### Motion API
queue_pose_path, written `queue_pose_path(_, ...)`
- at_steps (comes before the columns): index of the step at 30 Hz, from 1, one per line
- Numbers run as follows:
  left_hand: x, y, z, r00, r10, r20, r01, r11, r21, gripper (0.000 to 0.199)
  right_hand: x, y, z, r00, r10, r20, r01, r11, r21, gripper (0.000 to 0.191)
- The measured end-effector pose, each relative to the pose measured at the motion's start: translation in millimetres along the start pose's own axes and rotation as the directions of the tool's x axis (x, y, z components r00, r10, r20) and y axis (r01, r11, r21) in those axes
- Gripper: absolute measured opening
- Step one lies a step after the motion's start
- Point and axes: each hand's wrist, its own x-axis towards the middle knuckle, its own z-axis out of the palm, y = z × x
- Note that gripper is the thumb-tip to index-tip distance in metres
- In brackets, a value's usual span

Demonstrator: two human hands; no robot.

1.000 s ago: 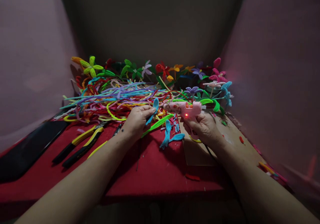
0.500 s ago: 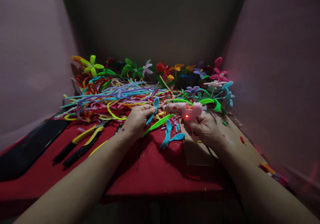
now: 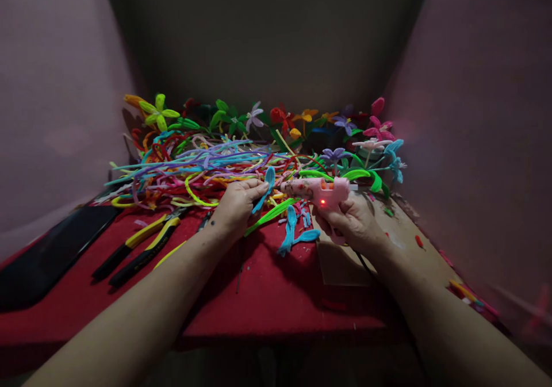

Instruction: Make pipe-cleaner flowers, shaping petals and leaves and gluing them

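Observation:
Pinched in my left hand (image 3: 237, 206) is a blue pipe-cleaner petal (image 3: 269, 181), its rounded end pointing up. My right hand (image 3: 356, 220) grips the handle of a pink glue gun (image 3: 317, 190) with a lit red light. The gun's nozzle points left, close to the petal; whether they touch I cannot tell. Below and between my hands, more blue petals (image 3: 290, 232) lie on the red cloth. A green pipe-cleaner strip (image 3: 273, 215) lies beside my left fingers.
A heap of coloured pipe cleaners (image 3: 202, 165) spreads behind my hands, with pipe-cleaner flowers (image 3: 158, 114) along the back. Yellow-and-black pliers (image 3: 146, 249) lie left, near a black flat object (image 3: 56, 255). A cardboard piece (image 3: 342, 266) sits under the gun; the cloth-covered table (image 3: 280, 312) reaches toward me.
Almost nothing differs. The petal in my left hand has risen very slightly, and the glue gun keeps nearly the same position.

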Motion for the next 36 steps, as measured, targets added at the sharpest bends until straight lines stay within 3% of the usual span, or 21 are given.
queue_pose_path(13,2,-2,-1.0,1.000,-0.006,-0.009,0.006,1.000,0.029,0.015,1,8,-4,1.000,0.012,-0.008,-0.013,0.999,-0.038,0.030)
queue_pose_path(23,0,-1,2.0,1.000,-0.009,-0.003,0.009,0.999,0.041,0.017,0,1,-3,0.995,0.051,-0.089,-0.063,0.988,-0.140,0.033)
queue_pose_path(36,2,-4,-0.5,1.000,0.031,0.005,-0.032,0.996,0.082,0.022,0,-3,0,0.989,0.067,-0.131,-0.078,0.993,-0.085,0.034)
